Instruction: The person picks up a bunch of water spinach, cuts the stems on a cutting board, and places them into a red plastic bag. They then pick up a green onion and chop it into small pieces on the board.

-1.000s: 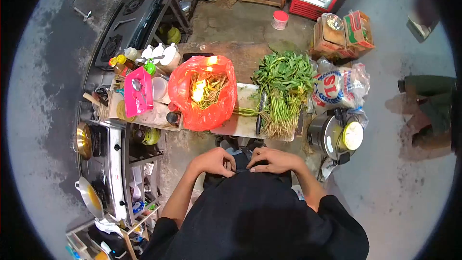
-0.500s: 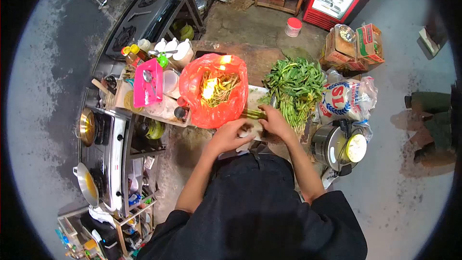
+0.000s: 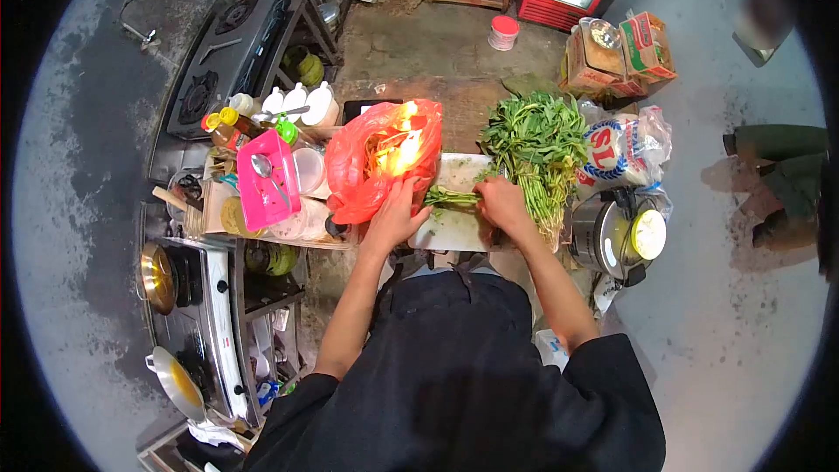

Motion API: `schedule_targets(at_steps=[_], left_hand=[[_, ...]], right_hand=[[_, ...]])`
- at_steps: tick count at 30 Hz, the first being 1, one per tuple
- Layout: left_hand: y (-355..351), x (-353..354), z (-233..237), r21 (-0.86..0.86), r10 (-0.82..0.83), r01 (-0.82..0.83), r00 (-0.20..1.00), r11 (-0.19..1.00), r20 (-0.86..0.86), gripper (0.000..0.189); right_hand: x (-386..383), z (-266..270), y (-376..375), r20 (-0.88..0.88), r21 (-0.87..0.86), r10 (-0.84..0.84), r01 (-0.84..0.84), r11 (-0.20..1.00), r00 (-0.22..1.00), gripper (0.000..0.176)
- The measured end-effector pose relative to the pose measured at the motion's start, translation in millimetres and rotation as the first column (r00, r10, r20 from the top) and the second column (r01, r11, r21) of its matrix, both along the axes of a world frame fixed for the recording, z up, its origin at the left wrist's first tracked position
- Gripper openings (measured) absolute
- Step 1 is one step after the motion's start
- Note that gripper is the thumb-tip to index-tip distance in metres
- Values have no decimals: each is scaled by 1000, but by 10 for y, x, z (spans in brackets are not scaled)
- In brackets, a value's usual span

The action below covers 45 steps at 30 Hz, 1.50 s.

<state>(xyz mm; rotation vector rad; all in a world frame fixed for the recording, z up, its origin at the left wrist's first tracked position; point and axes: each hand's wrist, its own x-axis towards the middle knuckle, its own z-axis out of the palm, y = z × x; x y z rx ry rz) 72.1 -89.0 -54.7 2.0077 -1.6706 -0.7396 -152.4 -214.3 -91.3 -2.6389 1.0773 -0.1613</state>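
Note:
A small bunch of green stems (image 3: 453, 197) lies across the white cutting board (image 3: 450, 236). My right hand (image 3: 502, 202) is closed around the right end of these stems. My left hand (image 3: 398, 217) is at the front right side of the red plastic bag (image 3: 350, 170), its fingers partly spread against the plastic. Cut greens in the bag are washed out by bright light. Right of the board rests a big pile of leafy greens (image 3: 535, 135), leaves toward the back and stems toward the front.
Left of the bag sit a pink basket (image 3: 253, 188), bottles (image 3: 232, 127) and tubs. A metal pot (image 3: 597, 232) and a printed sack (image 3: 616, 153) stand at the right. Stoves (image 3: 199, 297) line the left. Another person's legs (image 3: 782, 153) show at far right.
My left hand has moved left from the stems to the red bag, whose opening is now narrower. My right hand has shifted slightly right with the stems. The view has shifted.

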Motion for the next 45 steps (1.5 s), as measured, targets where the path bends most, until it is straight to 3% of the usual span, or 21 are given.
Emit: schedule_targets(at_steps=[8,13,15,18,19,20,22,23,26,27,31,36,37,38,40,42,44,45], left_hand=[[-24,102,-267,-115,0,3,1000,993,26,73],[-99,109,-421,-262,23,-23,1000,965,-2,62],[-171,146,-479,-287,5,-11,1000,958,-22,62],[-229,217,-553,-329,-33,13,998,944,-54,58],[-237,240,-573,-348,-47,22,997,937,-65,55],[-239,257,-595,-347,-49,23,997,938,-66,55],[-227,273,-529,-108,-12,-10,980,994,-197,53],[-236,308,-684,-169,-31,-19,958,985,-284,49],[-334,525,-1097,-107,-63,35,961,994,-270,49],[-341,519,-1040,-261,-121,65,971,963,-206,48],[-231,367,-677,-249,-155,101,966,963,-205,49],[16,155,-430,-266,-89,87,996,960,7,50],[28,88,-227,-201,-45,13,987,979,-156,43],[24,69,-147,-202,-36,4,988,979,-153,43],[4,23,26,-247,-102,9,925,969,-366,39],[72,-74,342,-233,-94,-7,903,973,-419,33],[135,-180,795,-25,-56,54,995,998,-81,32],[156,-291,1141,20,3,-1,997,1000,-71,32]], right_hand=[[-191,356,-221,-64,-22,-35,33,999,997,14],[-346,594,-251,-131,2,-42,42,999,991,14],[-356,849,-253,-266,97,-91,120,988,960,28],[-520,992,-295,-158,122,-139,159,980,978,25],[-552,1105,-316,-194,200,-161,200,959,968,31],[-627,1117,-332,-195,201,-163,202,959,967,31],[-741,1191,-343,-157,236,-179,213,948,971,35],[-791,1238,-346,-167,293,-218,259,920,962,38],[-964,1288,-354,-124,295,-201,230,927,972,40],[-1012,1314,-327,-69,355,-258,266,896,964,40],[-1202,1207,-338,6,359,-257,238,903,966,40],[-1264,1257,-242,-9,289,-243,235,928,970,40],[-1179,1483,-167,-49,265,-275,278,923,960,34],[-1174,1582,-145,-47,265,-266,269,926,963,34],[-1174,1679,-117,8,132,-247,244,961,969,28],[-1143,1719,-103,52,87,-192,187,979,980,24],[-994,1888,-23,66,-71,-98,102,992,993,23],[-925,1948,15,63,-71,-92,97,993,994,23]])
